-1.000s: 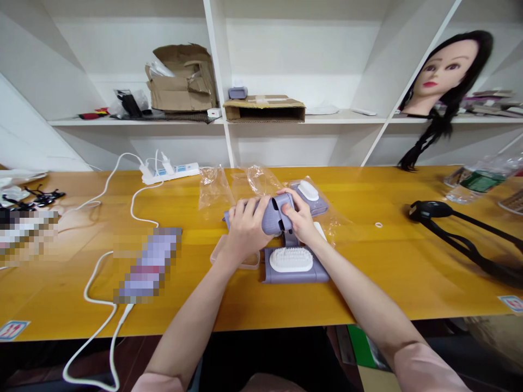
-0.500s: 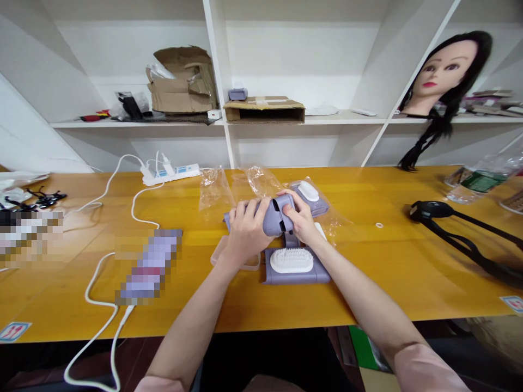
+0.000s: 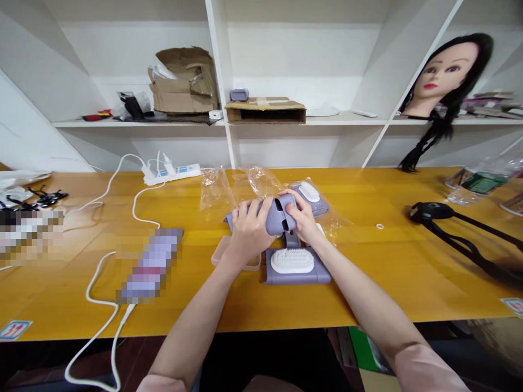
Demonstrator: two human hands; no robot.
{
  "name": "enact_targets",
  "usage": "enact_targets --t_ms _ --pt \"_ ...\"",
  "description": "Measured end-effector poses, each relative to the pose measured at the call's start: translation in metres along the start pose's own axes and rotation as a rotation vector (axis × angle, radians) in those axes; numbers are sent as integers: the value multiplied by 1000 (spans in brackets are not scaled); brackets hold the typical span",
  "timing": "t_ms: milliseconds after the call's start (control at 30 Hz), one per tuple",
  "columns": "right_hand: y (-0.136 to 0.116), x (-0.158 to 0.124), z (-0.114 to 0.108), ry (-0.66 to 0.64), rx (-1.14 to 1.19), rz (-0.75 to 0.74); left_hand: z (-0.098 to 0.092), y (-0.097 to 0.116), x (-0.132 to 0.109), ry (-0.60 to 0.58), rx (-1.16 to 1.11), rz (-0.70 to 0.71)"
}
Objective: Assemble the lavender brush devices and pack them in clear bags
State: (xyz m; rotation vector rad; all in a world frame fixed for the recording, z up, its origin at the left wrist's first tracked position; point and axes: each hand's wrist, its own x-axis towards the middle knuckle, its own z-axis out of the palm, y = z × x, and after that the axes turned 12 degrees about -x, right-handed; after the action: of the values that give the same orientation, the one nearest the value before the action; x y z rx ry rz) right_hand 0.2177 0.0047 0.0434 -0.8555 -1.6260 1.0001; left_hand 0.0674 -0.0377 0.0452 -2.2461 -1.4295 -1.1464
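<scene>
Over the desk (image 3: 355, 294), just beyond the white bristles (image 3: 292, 261), my left hand (image 3: 250, 228) wraps the case (image 3: 275, 220); my right hand (image 3: 303, 220) clamps its end. Likely light, stiff, somewhat slippery, it is best held either side of the dark slots (image 3: 279, 204).

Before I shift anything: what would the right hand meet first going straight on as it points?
Right hand: past the held purple device, probably the crumpled clear plastic; relative height is unclear.
</scene>
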Motion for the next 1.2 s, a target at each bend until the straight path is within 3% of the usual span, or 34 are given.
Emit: enact_targets --t_ms 667,933,1100,1200 --pt "-6 -2 3 35 6 3 9 -6 -2 56 -99 -1" --pt "-7 0 2 41 -173 -45 14 -10 -1 51 -70 -13" --pt "-22 -2 3 63 -381 -102 10 -8 -3 62 -46 -7" --pt "-30 -2 6 86 -467 -45 9 -5 -4 43 -21 -1"
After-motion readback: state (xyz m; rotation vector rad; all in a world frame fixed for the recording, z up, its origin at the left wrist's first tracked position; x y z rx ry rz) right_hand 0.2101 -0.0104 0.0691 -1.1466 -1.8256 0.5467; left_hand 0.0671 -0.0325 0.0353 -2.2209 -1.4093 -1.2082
